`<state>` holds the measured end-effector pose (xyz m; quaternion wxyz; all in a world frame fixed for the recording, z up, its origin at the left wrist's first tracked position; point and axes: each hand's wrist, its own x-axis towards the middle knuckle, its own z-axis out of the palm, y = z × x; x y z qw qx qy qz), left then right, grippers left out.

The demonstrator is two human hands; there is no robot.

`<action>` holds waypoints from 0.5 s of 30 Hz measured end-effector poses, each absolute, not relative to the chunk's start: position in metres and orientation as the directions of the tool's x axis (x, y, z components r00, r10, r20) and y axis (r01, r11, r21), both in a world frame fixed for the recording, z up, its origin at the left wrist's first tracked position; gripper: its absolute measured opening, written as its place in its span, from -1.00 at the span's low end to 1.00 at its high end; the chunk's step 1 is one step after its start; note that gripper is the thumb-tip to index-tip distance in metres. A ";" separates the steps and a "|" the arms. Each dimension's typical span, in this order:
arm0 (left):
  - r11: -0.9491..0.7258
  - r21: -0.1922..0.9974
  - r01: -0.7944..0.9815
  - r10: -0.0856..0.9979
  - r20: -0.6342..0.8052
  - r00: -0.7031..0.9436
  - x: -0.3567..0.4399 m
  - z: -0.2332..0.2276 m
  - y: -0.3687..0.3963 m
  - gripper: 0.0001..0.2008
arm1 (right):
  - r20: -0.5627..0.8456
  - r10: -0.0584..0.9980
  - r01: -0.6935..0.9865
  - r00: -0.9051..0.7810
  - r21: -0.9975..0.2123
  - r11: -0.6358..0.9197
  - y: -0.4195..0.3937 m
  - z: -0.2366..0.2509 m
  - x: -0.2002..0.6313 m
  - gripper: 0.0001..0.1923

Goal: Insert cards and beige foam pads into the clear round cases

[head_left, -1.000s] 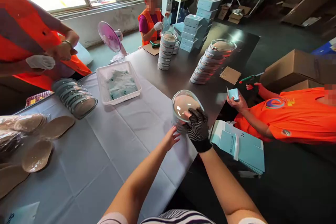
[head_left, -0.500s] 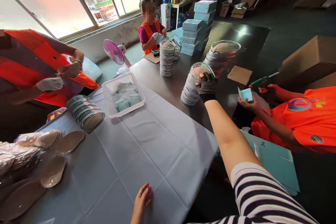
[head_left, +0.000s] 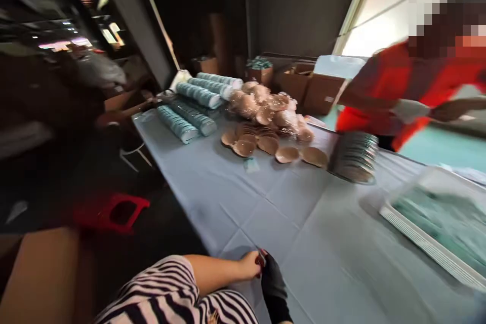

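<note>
My left hand [head_left: 250,265] is bare and closed, its fingers curled in against my right hand [head_left: 272,276] above the near edge of the white-covered table [head_left: 261,212]. A black fingerless glove covers the right hand, whose fingers bend in towards the left. The hands touch, and I cannot make out what, if anything, lies between them. Farther off are several tan oval pads [head_left: 287,155] and a small pale-blue packet [head_left: 251,164]. To their right leans a stack of clear round cases [head_left: 353,158].
Rows of clear cases [head_left: 197,95] and plastic-wrapped tan pads [head_left: 261,101] cover the far table. A white basket [head_left: 429,248] of pale-green packets stands right. A person in an orange vest [head_left: 383,91] works beyond. A red stool [head_left: 121,210] and a cardboard box [head_left: 41,273] are left.
My view has swung left. My right hand has left the stack of round cases on the dark table and come back to meet my left hand.
</note>
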<state>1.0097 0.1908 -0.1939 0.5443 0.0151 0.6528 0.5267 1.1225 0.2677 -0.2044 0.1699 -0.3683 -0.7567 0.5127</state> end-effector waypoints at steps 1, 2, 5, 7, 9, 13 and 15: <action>0.428 0.717 -0.550 0.583 -0.684 -0.438 0.993 -0.190 0.178 -0.74 | -0.155 0.666 0.368 -0.730 -0.910 0.191 0.248 -0.202 1.090 -0.61; 0.428 0.728 -0.536 0.567 -0.678 -0.468 0.973 -0.186 0.163 -0.73 | -0.170 0.619 0.356 -0.767 -0.915 0.189 0.235 -0.199 1.062 -0.62; 0.406 0.750 -0.521 0.543 -0.657 -0.522 0.901 -0.162 0.112 -0.73 | -0.167 0.571 0.353 -0.804 -0.906 0.232 0.228 -0.188 1.008 -0.68; 0.280 0.702 -0.654 0.549 -0.676 -0.491 0.848 -0.132 0.075 -0.69 | -0.205 0.584 0.411 -0.786 -0.878 0.244 0.231 -0.182 0.985 -0.68; 0.040 0.530 -0.847 0.575 -0.706 -0.414 0.796 -0.091 0.036 -0.62 | -0.274 0.594 0.481 -0.757 -0.848 0.223 0.221 -0.171 0.962 -0.61; -0.429 0.243 -0.870 0.645 -0.591 -0.484 0.698 0.001 -0.040 -0.71 | -0.336 0.624 0.503 -0.705 -0.858 0.106 0.160 -0.139 0.884 -0.38; -0.526 0.165 -0.834 0.707 -0.461 -0.537 0.655 0.034 -0.071 -0.76 | -0.350 0.578 0.465 -0.737 -0.883 0.059 0.121 -0.126 0.831 -0.35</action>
